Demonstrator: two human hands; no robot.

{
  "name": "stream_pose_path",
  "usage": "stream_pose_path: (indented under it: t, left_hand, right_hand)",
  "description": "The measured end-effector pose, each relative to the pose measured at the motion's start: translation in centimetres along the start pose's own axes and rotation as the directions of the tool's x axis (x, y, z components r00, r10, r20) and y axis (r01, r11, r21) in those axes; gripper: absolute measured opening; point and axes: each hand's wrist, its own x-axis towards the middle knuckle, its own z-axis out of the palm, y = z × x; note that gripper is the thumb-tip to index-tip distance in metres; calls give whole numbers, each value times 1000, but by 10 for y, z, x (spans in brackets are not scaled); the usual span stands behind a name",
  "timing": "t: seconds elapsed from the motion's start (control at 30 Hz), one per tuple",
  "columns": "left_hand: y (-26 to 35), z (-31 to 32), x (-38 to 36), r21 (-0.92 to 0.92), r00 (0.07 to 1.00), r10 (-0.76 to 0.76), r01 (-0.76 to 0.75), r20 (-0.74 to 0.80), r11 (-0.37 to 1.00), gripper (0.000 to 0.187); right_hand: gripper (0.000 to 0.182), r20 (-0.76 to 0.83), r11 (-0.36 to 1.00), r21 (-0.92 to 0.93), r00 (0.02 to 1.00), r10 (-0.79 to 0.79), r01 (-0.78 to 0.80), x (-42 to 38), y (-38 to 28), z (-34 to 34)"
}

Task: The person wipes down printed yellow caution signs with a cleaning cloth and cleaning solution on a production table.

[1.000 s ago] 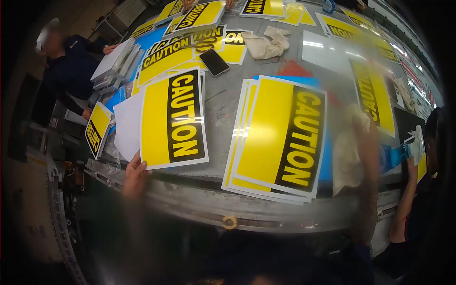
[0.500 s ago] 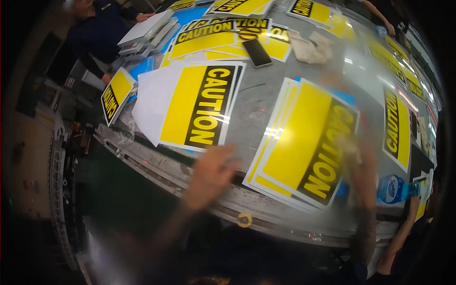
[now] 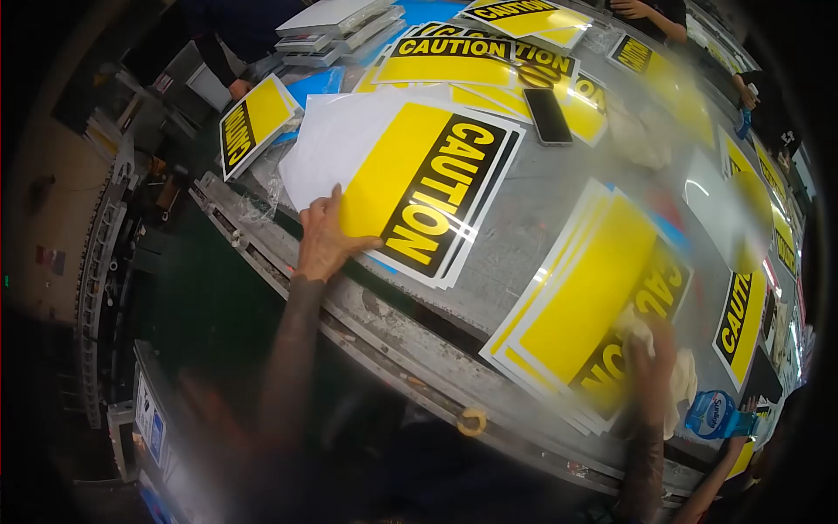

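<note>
My left hand [image 3: 325, 237] reaches to the near-left edge of a stack of yellow and black CAUTION signs [image 3: 419, 179], thumb and fingers spread, touching the top sign's edge. A plain white sheet [image 3: 325, 140] sticks out from that stack. Over a second stack of CAUTION signs [image 3: 567, 301] on the right, my blurred right hand [image 3: 653, 362] is closed on a whitish cloth [image 3: 635, 325], pressed to the black lettered band. More pale cloth [image 3: 683, 384] shows beside that wrist. Blur hides the exact grip.
A phone [image 3: 548, 116] lies beyond the stacks, near scissors [image 3: 539, 75] and more CAUTION signs [image 3: 449, 59]. A blue bottle [image 3: 714, 414] stands at the right by another person's hand [image 3: 748, 406]. A tape roll [image 3: 471, 422] sits on the table's front rail [image 3: 393, 371].
My left hand has moved left and up onto the edge of the left sign stack. My right hand stays over the right stack. The view has shifted, so the table's things appear further right.
</note>
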Motion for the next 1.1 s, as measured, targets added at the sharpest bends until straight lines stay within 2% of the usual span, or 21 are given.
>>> stream_pose_path:
  t: [0.1,0.13,0.23,0.27,0.37,0.4,0.5,0.53,0.67,0.77,0.8,0.83,0.87,0.9,0.93,1.03,1.07,1.1]
  left_hand:
    - [-9,-17,21,-7,981,-131,134,146,991,133]
    - [-17,-20,29,-39,970,-166,176,179,984,126]
    - [-26,-36,28,-12,985,-150,151,87,988,117]
    - [-26,-42,24,-16,994,-108,108,11,994,97]
    - [-17,-63,11,-231,988,-100,71,-118,970,75]
    - [-7,-74,3,-406,988,-101,45,-117,913,60]
    - [10,-94,-20,-761,992,-74,-30,-102,648,61]
    - [14,-97,-25,-820,996,-36,-51,-87,570,59]
    - [52,-114,-42,-890,998,-34,-39,-61,455,55]
    - [72,-109,-43,-839,981,8,-171,-195,517,66]
    - [70,-112,-44,-697,972,-16,-155,-232,700,70]
    - [66,-110,-30,-548,965,25,-170,-262,819,75]
    - [73,-98,-15,-635,964,102,-240,-246,734,76]
    - [101,-83,6,-720,963,173,-268,-205,640,77]
    - [124,-69,25,-798,956,243,-272,-162,537,77]
    - [243,-23,48,-913,954,297,-97,28,396,77]
    - [283,1,61,-862,929,370,-198,-13,466,79]
    - [338,8,52,-931,913,400,-77,78,356,79]
  right_hand:
    - [29,-2,1000,-11,1000,24,-24,-2,4,0]
    - [30,7,1000,-6,1000,5,-5,-1,4,-1]
    - [31,-9,1000,-20,1000,-2,2,-2,4,0]
    - [32,-5,1000,-20,1000,17,-17,-1,2,0]
    - [35,5,999,-47,1000,-24,25,0,6,-2]
    - [36,-9,998,-46,999,-46,46,-1,10,0]
    - [36,-7,998,-46,999,-48,47,-1,10,-1]
    - [36,-10,999,-37,1000,-29,29,1,6,-1]
    - [35,-11,999,-39,999,-34,34,4,0,-3]
    - [34,14,991,-62,993,-115,116,7,13,-2]
    - [35,-26,996,-1,996,-87,87,5,12,2]
    - [35,44,996,88,999,-31,27,4,19,3]
    - [35,-31,992,108,997,-67,70,6,8,-3]
    - [38,4,993,25,993,-118,118,6,13,-10]
    - [39,-12,991,21,991,-131,131,4,17,-9]
    - [39,7,986,-15,986,-165,165,5,20,-14]
    - [41,8,986,-14,986,-164,164,3,22,-13]
    - [42,9,986,-13,986,-168,169,2,24,-12]
